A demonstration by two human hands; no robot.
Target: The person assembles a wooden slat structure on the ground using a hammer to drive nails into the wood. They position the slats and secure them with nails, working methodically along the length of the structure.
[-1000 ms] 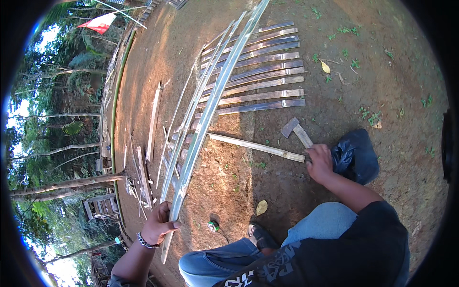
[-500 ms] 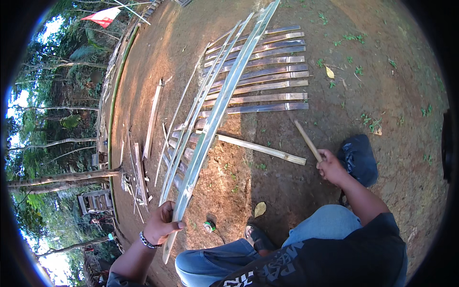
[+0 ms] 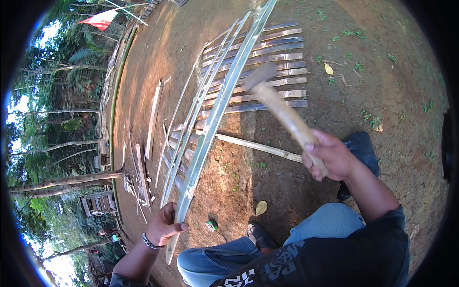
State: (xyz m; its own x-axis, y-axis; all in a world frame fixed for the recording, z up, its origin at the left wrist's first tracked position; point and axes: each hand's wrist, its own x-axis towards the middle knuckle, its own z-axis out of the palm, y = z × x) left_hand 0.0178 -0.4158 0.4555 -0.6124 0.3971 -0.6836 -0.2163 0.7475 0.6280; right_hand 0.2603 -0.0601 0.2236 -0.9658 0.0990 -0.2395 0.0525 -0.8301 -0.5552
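- Swung up and nearer to me since the earlier frame, the hatchet with a grey blade and pale wooden handle (image 3: pixel 286 113) now slants toward eleven o'clock from my right hand (image 3: pixel 330 155); my left hand (image 3: pixel 165 226) is almost where it was.
- My right fingers are clenched around the handle's lower end. The blade is blurred; it looks just beside the strip at about three o'clock, but I cannot tell how far above it.
- My left hand grasps the long, flat, green bamboo strip (image 3: pixel 195 165) near its lower end, thumb across it. It runs from about seven o'clock to one o'clock.
- Narrow green bamboo strips (image 3: pixel 183 146) lie alongside it, on its nine o'clock side.
- Toward twelve o'clock, flat brown and tan bamboo strips (image 3: pixel 294 93) are laid in a row on bare earth.
- Just beside my right fingers, a straight, pale wooden stick (image 3: pixel 260 147) points toward ten o'clock; a black, soft-looking bag (image 3: pixel 361 149) sits at three o'clock.
- Judging by this, the row is already split and set out, while the long strip is still one piece along the part I can see; work on it seems left.
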